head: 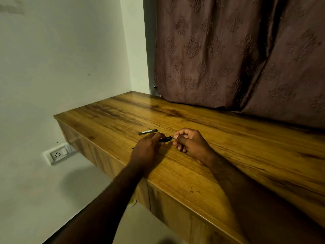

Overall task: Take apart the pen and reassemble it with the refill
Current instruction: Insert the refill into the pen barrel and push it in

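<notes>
My left hand (146, 148) lies low on the warm brown wood-grain counter (202, 166), its grip closed round the slim black plastic pen body (165, 139), which runs level from under my fingers toward the right; a dark end pokes out on the far left of the hand. My right hand (189, 141) meets it, thumb and forefinger pinched narrow on the small pale tip at the pen's end; whether that is the refill's point or a nose cone, I cannot tell. I judge the pen light, stiff and rather slick, the refill thin and easily bent, so I should hold the barrel near the joint and pull straight. Just beyond lies a short dark cap-like piece with a pale strip (148, 132), apart from both hands.
</notes>
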